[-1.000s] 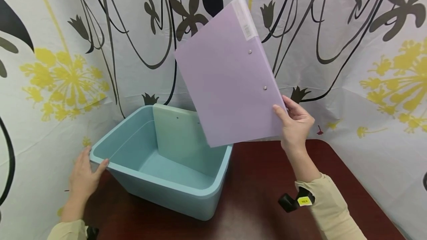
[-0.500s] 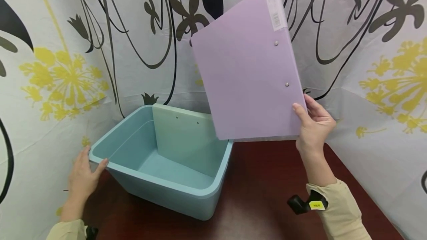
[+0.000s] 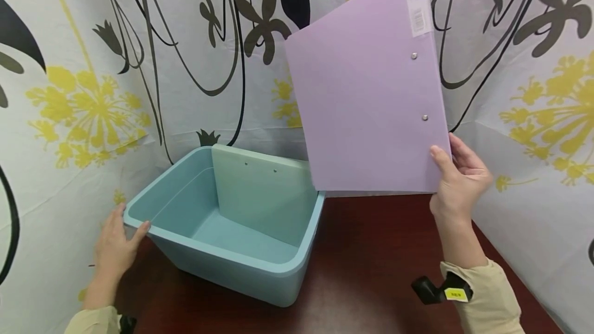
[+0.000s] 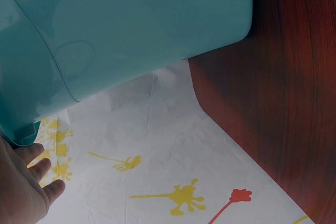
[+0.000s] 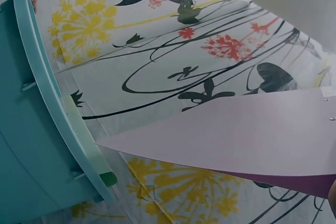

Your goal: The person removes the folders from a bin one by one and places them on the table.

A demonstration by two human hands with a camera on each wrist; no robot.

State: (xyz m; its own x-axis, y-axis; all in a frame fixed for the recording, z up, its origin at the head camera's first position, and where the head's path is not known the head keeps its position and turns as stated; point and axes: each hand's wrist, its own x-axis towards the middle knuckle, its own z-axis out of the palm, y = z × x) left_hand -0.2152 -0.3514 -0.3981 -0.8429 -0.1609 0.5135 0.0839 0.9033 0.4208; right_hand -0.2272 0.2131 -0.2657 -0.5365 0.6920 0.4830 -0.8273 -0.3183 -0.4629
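Observation:
My right hand [image 3: 464, 184] pinches a lilac folder [image 3: 366, 86] by its lower right corner, thumb in front. Two metal rivets and a white barcode label show along the folder's right edge. The folder is held up in the air, its lower left corner overlapping the far right rim of a blue plastic bin [image 3: 218, 251] in the head view. At the bin's near left corner, my left hand [image 3: 116, 246] grips the rim, with the thumb on the front side and the fingers round the left. Inside the bin, a pale green folder [image 3: 260, 195] leans against the back wall.
The bin stands on a dark red-brown wooden table [image 3: 371, 272]. White fabric [image 3: 185, 55] with a floral print hangs behind and at both sides. A black camera [image 3: 429, 290] is strapped to the right wrist.
The lilac folder has moved right and slightly up with my right hand, turning more upright and uncovering more of the green folder. My left hand and the bin have stayed in place.

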